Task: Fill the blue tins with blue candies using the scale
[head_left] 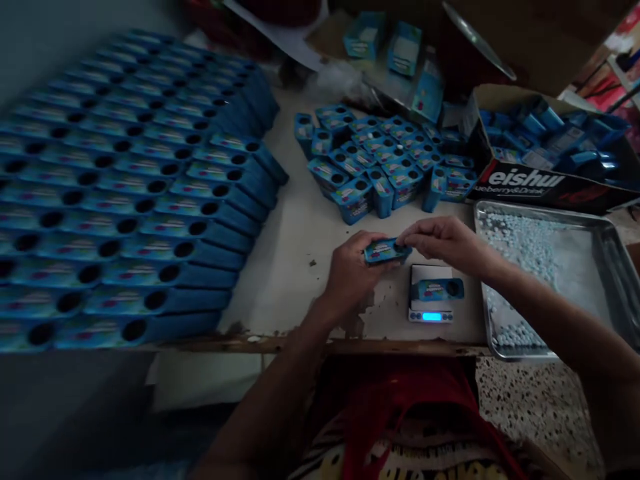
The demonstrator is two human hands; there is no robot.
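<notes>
My left hand [356, 261] is wrapped round a small blue printed box [383, 251] above the table. The fingers of my right hand [431, 239] are pinched together at the round hole in the box's right end; whatever they hold, if anything, is too small to make out. Just below my right hand, a second blue box [433, 289] lies on a small digital scale [414, 313] with a lit display. To the right, a metal tray [493, 333] holds many small pale pieces, and my right forearm reaches across it.
Rows of blue boxes [150, 247] with dark holes cover the left side. A looser cluster of blue boxes [395, 157] stands beyond my hands. At the back right, a black carton [545, 187] holds more blue packs. The table's front edge [370, 347] is near my body.
</notes>
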